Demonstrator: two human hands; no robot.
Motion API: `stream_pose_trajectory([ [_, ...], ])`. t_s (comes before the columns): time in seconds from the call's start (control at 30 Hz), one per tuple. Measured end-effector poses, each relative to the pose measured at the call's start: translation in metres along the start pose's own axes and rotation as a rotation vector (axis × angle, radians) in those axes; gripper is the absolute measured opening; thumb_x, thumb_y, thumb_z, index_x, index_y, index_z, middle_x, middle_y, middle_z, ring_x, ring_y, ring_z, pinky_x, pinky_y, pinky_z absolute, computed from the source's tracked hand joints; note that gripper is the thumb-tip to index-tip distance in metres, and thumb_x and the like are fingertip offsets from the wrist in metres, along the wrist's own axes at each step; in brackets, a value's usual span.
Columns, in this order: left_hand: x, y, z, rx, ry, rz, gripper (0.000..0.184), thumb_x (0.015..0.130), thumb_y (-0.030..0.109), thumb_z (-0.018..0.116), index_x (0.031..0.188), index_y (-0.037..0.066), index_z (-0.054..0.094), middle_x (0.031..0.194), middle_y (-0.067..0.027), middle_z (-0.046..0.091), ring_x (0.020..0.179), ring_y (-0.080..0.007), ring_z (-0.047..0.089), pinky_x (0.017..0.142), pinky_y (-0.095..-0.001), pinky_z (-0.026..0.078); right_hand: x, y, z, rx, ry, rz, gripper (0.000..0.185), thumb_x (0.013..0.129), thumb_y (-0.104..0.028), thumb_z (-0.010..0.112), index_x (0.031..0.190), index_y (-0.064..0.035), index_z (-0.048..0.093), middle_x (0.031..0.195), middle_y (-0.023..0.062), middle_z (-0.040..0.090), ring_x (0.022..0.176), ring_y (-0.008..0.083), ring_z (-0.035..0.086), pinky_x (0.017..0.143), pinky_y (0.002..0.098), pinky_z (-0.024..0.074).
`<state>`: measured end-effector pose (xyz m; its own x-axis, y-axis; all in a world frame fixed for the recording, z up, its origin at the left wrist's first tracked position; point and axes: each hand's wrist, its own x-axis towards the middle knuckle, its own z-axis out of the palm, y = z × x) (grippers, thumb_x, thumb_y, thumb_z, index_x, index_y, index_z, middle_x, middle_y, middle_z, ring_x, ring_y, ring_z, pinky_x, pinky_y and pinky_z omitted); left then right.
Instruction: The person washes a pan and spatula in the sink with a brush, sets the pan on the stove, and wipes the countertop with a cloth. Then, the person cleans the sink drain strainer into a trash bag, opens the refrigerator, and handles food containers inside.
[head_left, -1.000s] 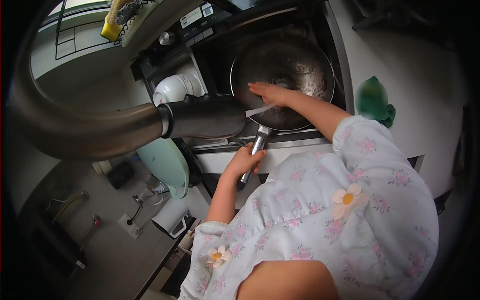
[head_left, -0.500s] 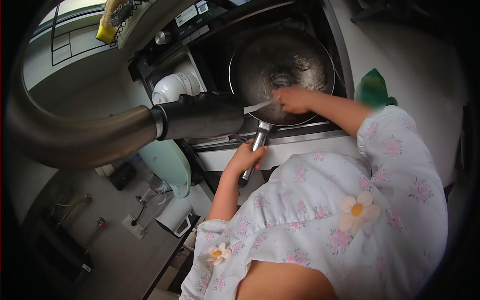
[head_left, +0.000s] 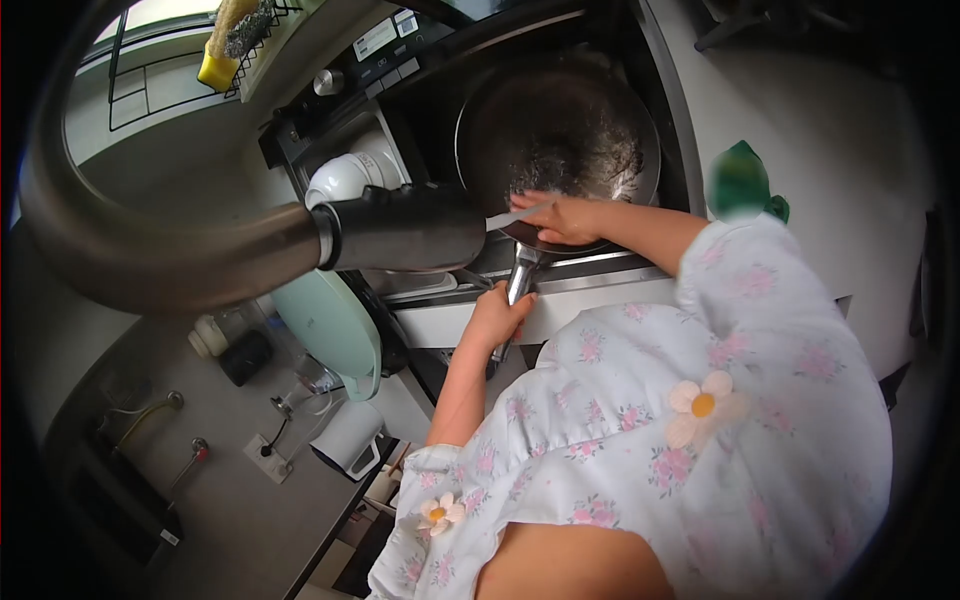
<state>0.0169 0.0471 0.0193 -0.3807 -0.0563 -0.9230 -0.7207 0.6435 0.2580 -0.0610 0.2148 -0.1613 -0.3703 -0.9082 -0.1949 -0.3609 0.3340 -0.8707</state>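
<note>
Closest to the person's body, the left hand (head_left: 500, 318) has its grip clamped round the metal handle (head_left: 521, 268) of a wide, dark pan (head_left: 540, 110). Just beyond, the right hand (head_left: 562, 218) lies over the near part of the pan's inside, its grip loose, fingers a little apart and closed on nothing that I can make out. A pale stream of water (head_left: 518, 214) falls beside its fingers from the black-headed tap (head_left: 410, 230). The pan itself is in the sink (head_left: 673, 100), with white bowls (head_left: 345, 177) to its left; a green item (head_left: 742, 180) lies on the worktop (head_left: 800, 280) to the right.

I'd judge the pan stiff and hard to damage, rather heavy at the bowl end, more so with water in it, and slick where wet. The handle looks the surest hold, with the rim for a second hand.

From here I can't see the undersides of the right hand's fingers, so whether they touch the metal I can't tell. The left fingers are partly hidden behind the handle. Glare and ripples blur the pan's bottom, its underside is out of sight, and the green item is too smeared to name.
</note>
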Motion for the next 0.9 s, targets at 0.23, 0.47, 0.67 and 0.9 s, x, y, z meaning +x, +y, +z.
stream_pose_trajectory([
  [0.23,0.004,-0.005,0.0,0.024,0.008,0.015,0.035,0.08,0.03,0.061,0.082,-0.003,0.05,0.058,-0.0095,0.056,0.044,-0.0172,0.056,0.043,-0.0304,0.046,-0.029,-0.025,-0.035,0.232,-0.3,0.111,0.056,0.083,-0.017,0.044,0.137,-0.011,0.033,0.146,0.0104,0.023,0.131,0.0266,0.029,0.108,0.0324,0.0249],
  [0.47,0.005,-0.004,0.001,0.026,0.026,0.03,0.035,0.08,0.03,0.061,0.08,-0.003,0.049,0.058,-0.0101,0.057,0.045,-0.0175,0.057,0.044,-0.0309,0.046,0.025,0.004,-0.047,-0.478,-0.021,0.095,0.067,0.083,-0.022,0.05,0.143,-0.02,0.018,0.149,0.0133,0.011,0.136,0.0326,0.013,0.109,0.0441,0.0203],
  [0.67,-0.002,-0.001,0.0,0.035,0.038,-0.024,0.03,0.08,0.026,0.061,0.085,-0.002,0.052,0.059,-0.007,0.055,0.045,-0.0145,0.054,0.045,-0.0295,0.043,-0.006,0.124,-0.082,-0.515,0.245,0.567,0.051,0.082,-0.017,0.049,0.132,-0.0154,0.04,0.147,0.0093,0.019,0.135,0.0297,0.019,0.105,0.0449,0.0281],
  [0.9,-0.001,0.0,-0.002,-0.011,0.039,-0.007,0.029,0.08,0.025,0.061,0.082,-0.002,0.052,0.057,-0.0069,0.055,0.045,-0.0149,0.053,0.044,-0.0297,0.042,-0.027,0.043,-0.024,-0.073,0.078,0.876,0.03,0.078,-0.011,0.05,0.104,0.0015,0.058,0.098,0.0203,0.063,0.085,0.0294,0.064,0.074,0.0381,0.0513],
])
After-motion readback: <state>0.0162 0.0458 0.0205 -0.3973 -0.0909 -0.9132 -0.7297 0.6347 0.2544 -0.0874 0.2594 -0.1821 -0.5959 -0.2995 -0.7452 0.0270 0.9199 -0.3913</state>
